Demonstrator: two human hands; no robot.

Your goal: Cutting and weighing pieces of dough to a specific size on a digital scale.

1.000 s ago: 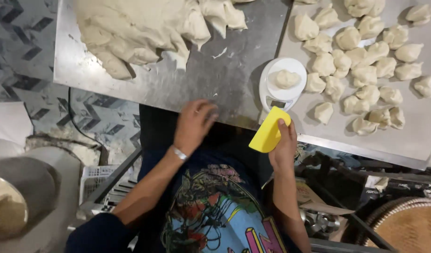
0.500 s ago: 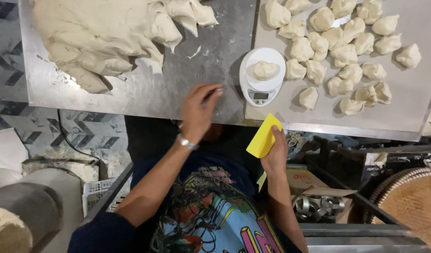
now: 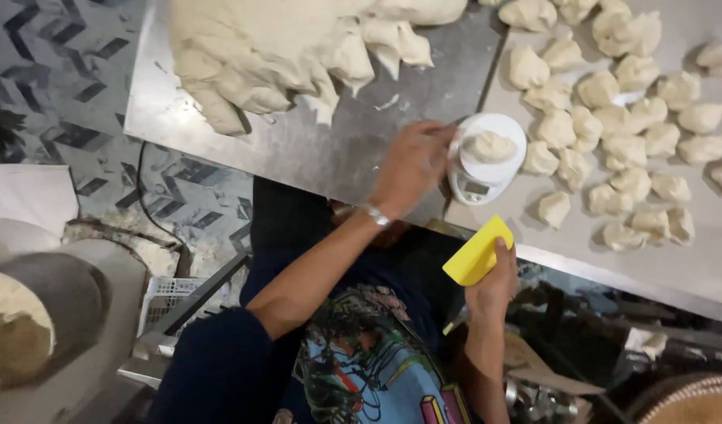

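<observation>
The big dough mass sprawls soft and heavy on the counter. My left hand, loosely open, reaches the small sticky dough piece on the scale; I'd cup it underneath. My right hand clenches the stiff yellow scraper.

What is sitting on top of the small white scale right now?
One pale dough piece lies on the round white scale, with the left hand at its edge. The platform beneath the dough is covered.
</observation>
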